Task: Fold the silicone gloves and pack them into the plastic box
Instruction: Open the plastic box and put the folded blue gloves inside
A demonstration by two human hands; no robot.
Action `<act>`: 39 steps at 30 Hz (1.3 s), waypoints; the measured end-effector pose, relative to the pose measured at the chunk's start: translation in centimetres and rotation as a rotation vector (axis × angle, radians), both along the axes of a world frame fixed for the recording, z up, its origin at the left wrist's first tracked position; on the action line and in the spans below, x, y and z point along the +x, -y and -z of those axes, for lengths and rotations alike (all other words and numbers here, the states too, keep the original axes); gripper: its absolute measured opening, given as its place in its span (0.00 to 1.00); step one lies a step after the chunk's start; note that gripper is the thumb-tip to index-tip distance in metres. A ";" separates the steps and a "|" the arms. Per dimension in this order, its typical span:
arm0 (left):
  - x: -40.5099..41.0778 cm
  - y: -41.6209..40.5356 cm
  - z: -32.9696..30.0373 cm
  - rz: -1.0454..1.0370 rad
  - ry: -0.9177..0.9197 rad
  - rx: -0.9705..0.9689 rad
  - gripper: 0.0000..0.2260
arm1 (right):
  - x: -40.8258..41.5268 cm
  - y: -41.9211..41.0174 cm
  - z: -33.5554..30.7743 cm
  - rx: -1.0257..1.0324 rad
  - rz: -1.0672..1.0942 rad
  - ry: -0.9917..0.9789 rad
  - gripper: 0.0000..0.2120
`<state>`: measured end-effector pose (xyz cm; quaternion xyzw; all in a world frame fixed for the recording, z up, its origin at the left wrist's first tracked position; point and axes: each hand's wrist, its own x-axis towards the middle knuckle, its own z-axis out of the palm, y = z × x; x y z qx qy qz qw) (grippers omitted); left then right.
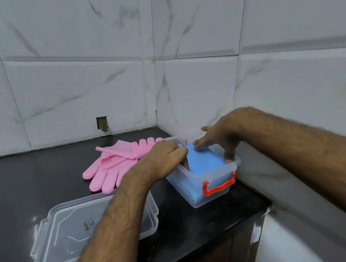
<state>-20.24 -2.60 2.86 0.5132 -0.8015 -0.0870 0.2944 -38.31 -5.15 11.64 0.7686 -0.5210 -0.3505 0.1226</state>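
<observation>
I see both hands on the folded blue glove (pixel 205 160) in the plastic box (pixel 215 192): left hand (pixel 167 157) pinching, right hand (pixel 217 137) pressing flat. Pink gloves (pixel 113 166) at 10 o'clock on worktop (pixel 5 195), lid (pixel 54 239) at 8.

Box (pixel 210 190) on desk (pixel 7 206) at right by corner wall, folded glove (pixel 205 160) in it, both hands (pixel 165 157) over box, loose gloves (pixel 109 167) behind-left of box, lid (pixel 54 239) in front-left, beside box.
</observation>
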 end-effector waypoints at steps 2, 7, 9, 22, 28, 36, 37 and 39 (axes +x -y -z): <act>0.0 0.2 0.1 0.012 -0.009 -0.008 0.18 | 0.5 -0.1 -0.1 -0.040 0.067 0.007 0.45; 0.0 0.2 0.1 0.027 -0.058 0.031 0.18 | 1.4 -0.6 1.2 -0.166 0.071 -0.069 0.35; -0.2 -0.1 -0.1 0.020 -0.066 0.030 0.19 | 2.2 -0.4 1.5 -0.200 0.061 -0.076 0.28; 0.1 -0.6 -0.3 0.116 -0.080 0.039 0.26 | 2.9 0.8 2.1 -0.056 0.179 -0.061 0.28; 0.1 -0.4 -0.2 0.202 -0.112 0.026 0.25 | 2.0 1.2 0.9 0.018 0.242 -0.059 0.46; 1.2 -0.3 0.5 0.054 -0.429 -0.204 0.22 | 0.4 0.7 0.6 0.013 0.033 0.016 0.53; 1.3 -0.3 0.6 -0.029 -0.392 -0.310 0.23 | 0.5 0.4 0.4 0.002 0.035 0.046 0.52; 1.7 -0.3 0.7 -0.157 -0.321 -0.445 0.27 | 0.9 -0.1 0.0 -0.009 0.029 0.094 0.49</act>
